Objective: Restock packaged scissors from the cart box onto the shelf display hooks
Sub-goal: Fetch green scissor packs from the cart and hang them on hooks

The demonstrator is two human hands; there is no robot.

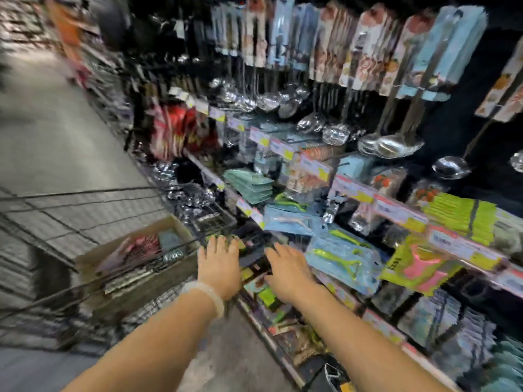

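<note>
A grey shop aisle floor (56, 137) runs beside a shelf display (353, 193) hung with ladles and carded kitchen tools. In the wire cart (70, 222) a cardboard box (135, 281) holds blurred packaged scissors (135, 250). The 2 hands, left hand (219, 264) and right hand (288, 267), reach forward with fingers extended, gripping nothing.

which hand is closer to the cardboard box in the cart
Left. The left hand is just beside the cardboard box's right end; the right hand is farther right, over the shelf packages.
</note>
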